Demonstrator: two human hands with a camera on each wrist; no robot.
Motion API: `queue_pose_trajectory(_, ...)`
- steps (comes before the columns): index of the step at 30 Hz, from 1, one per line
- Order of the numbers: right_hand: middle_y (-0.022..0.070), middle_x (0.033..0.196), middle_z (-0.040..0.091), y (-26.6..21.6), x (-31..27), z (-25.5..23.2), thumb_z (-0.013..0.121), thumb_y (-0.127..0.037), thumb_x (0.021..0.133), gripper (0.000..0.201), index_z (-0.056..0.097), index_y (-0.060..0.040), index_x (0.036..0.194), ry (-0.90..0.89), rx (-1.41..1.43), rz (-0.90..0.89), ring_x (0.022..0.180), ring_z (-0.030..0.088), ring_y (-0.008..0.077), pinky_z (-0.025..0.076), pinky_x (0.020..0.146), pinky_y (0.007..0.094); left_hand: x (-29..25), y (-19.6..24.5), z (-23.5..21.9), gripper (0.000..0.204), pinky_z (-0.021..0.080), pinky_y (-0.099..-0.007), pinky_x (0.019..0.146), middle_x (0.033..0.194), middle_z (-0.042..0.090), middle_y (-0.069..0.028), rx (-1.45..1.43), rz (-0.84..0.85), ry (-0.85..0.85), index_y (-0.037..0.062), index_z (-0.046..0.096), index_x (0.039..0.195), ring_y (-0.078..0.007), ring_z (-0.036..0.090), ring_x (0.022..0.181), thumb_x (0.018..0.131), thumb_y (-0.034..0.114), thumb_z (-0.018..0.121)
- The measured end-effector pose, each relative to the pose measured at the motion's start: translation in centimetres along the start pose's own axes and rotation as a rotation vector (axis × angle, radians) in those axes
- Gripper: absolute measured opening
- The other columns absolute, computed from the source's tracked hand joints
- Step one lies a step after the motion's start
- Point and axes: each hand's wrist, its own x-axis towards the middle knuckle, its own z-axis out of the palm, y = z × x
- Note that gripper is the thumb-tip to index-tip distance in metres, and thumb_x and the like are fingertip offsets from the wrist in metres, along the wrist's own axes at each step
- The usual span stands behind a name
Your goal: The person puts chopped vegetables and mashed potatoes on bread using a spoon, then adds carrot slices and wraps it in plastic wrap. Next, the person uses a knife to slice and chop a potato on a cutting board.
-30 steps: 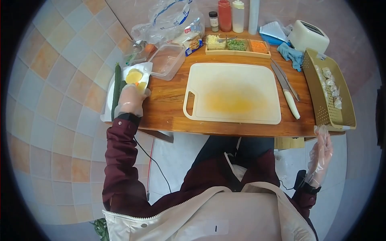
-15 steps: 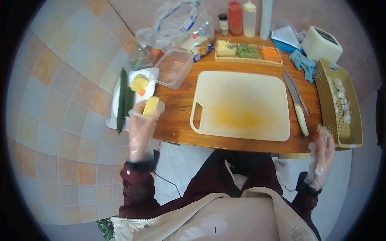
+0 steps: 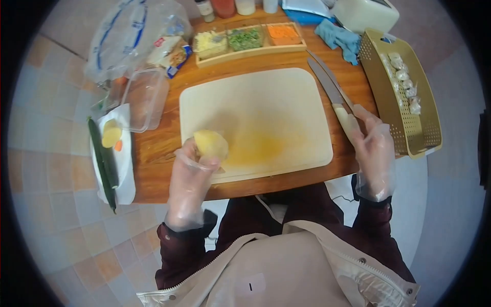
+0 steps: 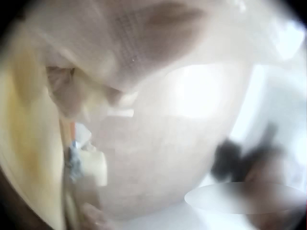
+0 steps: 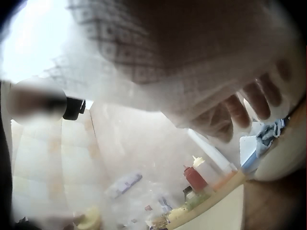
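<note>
In the head view my gloved left hand (image 3: 193, 179) grips a peeled, pale yellow potato-like piece (image 3: 210, 145) above the lower left of the white cutting board (image 3: 255, 97). Orange-yellow stains mark that board. At its right, my gloved right hand (image 3: 376, 153) is at the white handle of the large knife (image 3: 327, 84), fingers spread about it; whether they grip it is unclear. A second, thinner blade (image 3: 332, 77) lies alongside. The right wrist view shows several fingers (image 5: 259, 98) of that hand, slightly bent, through the clear glove.
Left: a white plate (image 3: 125, 174) with cucumbers (image 3: 102, 163), a yellow piece (image 3: 111, 135) and an orange bit; a clear container (image 3: 146, 100) and plastic bags. Behind the board stands a wooden tray (image 3: 250, 52) of chopped food. Right: a blue cloth (image 3: 338, 40) and an olive basket (image 3: 427, 107) with wrapped items.
My left hand has lifted the yellow piece from the plate and carried it right, over the board. My right hand has moved from beside the basket to the knife handle. The head view has shifted.
</note>
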Motion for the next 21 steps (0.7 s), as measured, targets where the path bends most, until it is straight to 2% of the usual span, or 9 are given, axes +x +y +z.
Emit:
queue_pose_trajectory(1,0.0249,0.115,0.075,-0.1,0.2,0.2,0.073,-0.008,0.090,0.033,0.073,0.0040,0.121,-0.025,-0.032,-0.011,0.105,0.071,0.0431,0.056,0.094,0.0443,0.4,-0.1,0.4,0.039,0.053,-0.0362,0.089,0.115,0.070,-0.0163,-0.004,-0.020,-0.018,-0.0018,0.061,0.134,-0.0257,0.067,0.102,0.099,0.011,0.071)
queue_pose_trajectory(3,0.0226,0.109,0.076,0.7,0.1,0.9,0.076,-0.010,0.088,0.035,0.074,0.0004,0.121,-0.057,-0.039,0.006,0.104,0.070,0.0417,0.056,0.092,0.0453,0.8,0.7,1.2,0.037,0.055,-0.0404,0.089,0.115,0.071,-0.0226,0.839,0.540,0.119,-0.0027,0.066,0.129,-0.0352,0.069,0.101,0.092,0.001,0.071)
queue_pose_trajectory(4,0.0218,0.107,0.076,0.8,0.0,1.1,0.077,-0.013,0.088,0.036,0.074,-0.0018,0.122,-0.089,-0.109,0.049,0.103,0.070,0.0406,0.056,0.090,0.0457,0.7,1.9,1.8,0.037,0.054,-0.0421,0.093,0.120,0.069,-0.0267,0.773,0.387,0.067,-0.0030,0.067,0.128,-0.0427,0.067,0.105,0.092,0.002,0.071)
queue_pose_trajectory(6,0.0210,0.104,0.075,1.3,-0.1,1.8,0.079,-0.016,0.089,0.037,0.075,-0.0039,0.124,-0.140,-0.188,0.099,0.102,0.069,0.0396,0.056,0.088,0.0462,1.4,1.4,2.3,0.038,0.053,-0.0415,0.095,0.118,0.069,-0.0236,0.782,0.353,0.034,-0.0009,0.068,0.127,-0.0397,0.067,0.107,0.089,0.002,0.074)
queue_pose_trajectory(8,0.0200,0.104,0.074,1.7,-0.2,2.6,0.080,-0.023,0.090,0.041,0.074,-0.0072,0.127,-0.117,-0.267,0.045,0.098,0.068,0.0385,0.055,0.084,0.0477,1.7,0.9,2.5,0.040,0.052,-0.0409,0.097,0.117,0.070,-0.0206,0.802,0.312,-0.004,0.0013,0.070,0.126,-0.0366,0.068,0.110,0.086,0.002,0.076)
queue_pose_trajectory(11,0.0197,0.107,0.073,1.3,0.1,3.2,0.080,-0.027,0.091,0.044,0.073,-0.0083,0.130,-0.149,-0.250,0.146,0.101,0.068,0.0384,0.055,0.086,0.0477,1.7,0.4,2.6,0.039,0.052,-0.0417,0.097,0.119,0.069,-0.0211,0.776,0.308,-0.024,0.0023,0.070,0.126,-0.0375,0.067,0.110,0.087,0.003,0.077)
queue_pose_trajectory(13,0.0193,0.106,0.072,1.4,0.0,3.4,0.078,-0.023,0.093,0.045,0.069,-0.0091,0.135,-0.180,-0.230,0.207,0.102,0.068,0.0390,0.055,0.087,0.0479,1.5,0.0,2.0,0.043,0.054,-0.0461,0.095,0.122,0.068,-0.0227,0.848,0.409,-0.009,-0.0003,0.065,0.130,-0.0423,0.065,0.111,0.089,0.000,0.074)
queue_pose_trajectory(19,0.0222,0.105,0.070,2.4,-0.1,3.3,0.070,-0.012,0.095,0.040,0.065,-0.0059,0.135,-0.239,-0.306,0.091,0.102,0.067,0.0409,0.054,0.088,0.0491,0.4,-2.3,1.1,0.043,0.054,-0.0433,0.088,0.118,0.069,-0.0194,0.684,0.384,0.063,0.0021,0.068,0.124,-0.0377,0.066,0.104,0.083,0.001,0.081)
queue_pose_trajectory(21,0.0239,0.107,0.067,2.4,0.1,2.5,0.061,-0.011,0.100,0.043,0.060,-0.0012,0.142,-0.310,-0.231,0.168,0.099,0.067,0.0381,0.052,0.088,0.0419,0.4,-2.6,0.6,0.042,0.054,-0.0425,0.086,0.117,0.070,-0.0192,0.678,0.395,0.074,0.0012,0.068,0.122,-0.0366,0.067,0.102,0.082,0.002,0.082)
